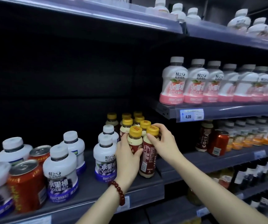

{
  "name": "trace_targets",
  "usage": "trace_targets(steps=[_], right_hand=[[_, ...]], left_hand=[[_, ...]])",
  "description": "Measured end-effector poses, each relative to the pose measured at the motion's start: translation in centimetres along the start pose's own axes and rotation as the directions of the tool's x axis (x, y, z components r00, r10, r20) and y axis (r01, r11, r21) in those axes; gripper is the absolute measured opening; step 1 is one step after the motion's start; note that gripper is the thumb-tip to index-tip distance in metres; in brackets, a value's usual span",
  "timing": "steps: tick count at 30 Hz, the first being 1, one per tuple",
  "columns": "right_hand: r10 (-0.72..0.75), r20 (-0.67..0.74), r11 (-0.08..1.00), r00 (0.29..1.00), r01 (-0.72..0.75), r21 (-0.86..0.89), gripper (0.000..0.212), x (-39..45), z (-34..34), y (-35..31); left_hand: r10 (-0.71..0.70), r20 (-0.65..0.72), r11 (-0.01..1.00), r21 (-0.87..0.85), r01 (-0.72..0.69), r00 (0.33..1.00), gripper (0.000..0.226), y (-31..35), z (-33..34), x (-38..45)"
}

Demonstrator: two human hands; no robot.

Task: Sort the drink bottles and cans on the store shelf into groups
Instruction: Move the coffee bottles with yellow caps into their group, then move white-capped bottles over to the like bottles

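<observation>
Holding two upright yellow-cap bottles (135,143) side by side: left hand (127,156) wraps one body, right hand (162,139) pinches the other's neck.

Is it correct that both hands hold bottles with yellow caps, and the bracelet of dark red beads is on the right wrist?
Not quite. The head view shows the bracelet of dark red beads on the left wrist, not the right. The rest holds: the left hand grips one bottle with a yellow cap, and the right hand holds the neighbouring one near its cap.
</observation>
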State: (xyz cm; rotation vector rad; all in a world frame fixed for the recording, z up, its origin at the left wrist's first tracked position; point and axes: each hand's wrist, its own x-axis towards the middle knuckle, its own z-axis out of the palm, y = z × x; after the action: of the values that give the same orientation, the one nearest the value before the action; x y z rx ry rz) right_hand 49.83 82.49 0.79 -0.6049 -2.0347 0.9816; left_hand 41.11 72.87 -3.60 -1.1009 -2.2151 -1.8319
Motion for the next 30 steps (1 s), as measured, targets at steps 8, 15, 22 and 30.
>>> trace_targets(steps=[8,15,22,30], right_hand=[[-0.069,0.011,0.997,0.998,0.069,-0.018,0.042,-0.3,0.5,1.0],[-0.075,0.003,0.996,0.997,0.075,-0.045,0.051,-0.4,0.3,0.6],[-0.348,-0.091,0.918,0.933,0.319,-0.238,0.041,-2.1,1.7,-0.9],[-0.565,0.052,0.799,0.823,0.562,-0.215,0.026,-2.6,5.4,-4.5]], left_hand=[[0.025,-0.054,0.996,0.092,-0.02,0.998,0.07,0.3,1.0,-0.5],[-0.005,-0.032,0.987,0.16,0.01,0.999,0.065,1.0,1.1,-0.6],[0.097,-0.092,0.994,0.067,-0.091,0.991,0.045,2.9,-2.0,-2.1],[0.058,-0.276,0.985,0.173,-0.01,0.959,0.035,0.3,-7.6,-2.6]])
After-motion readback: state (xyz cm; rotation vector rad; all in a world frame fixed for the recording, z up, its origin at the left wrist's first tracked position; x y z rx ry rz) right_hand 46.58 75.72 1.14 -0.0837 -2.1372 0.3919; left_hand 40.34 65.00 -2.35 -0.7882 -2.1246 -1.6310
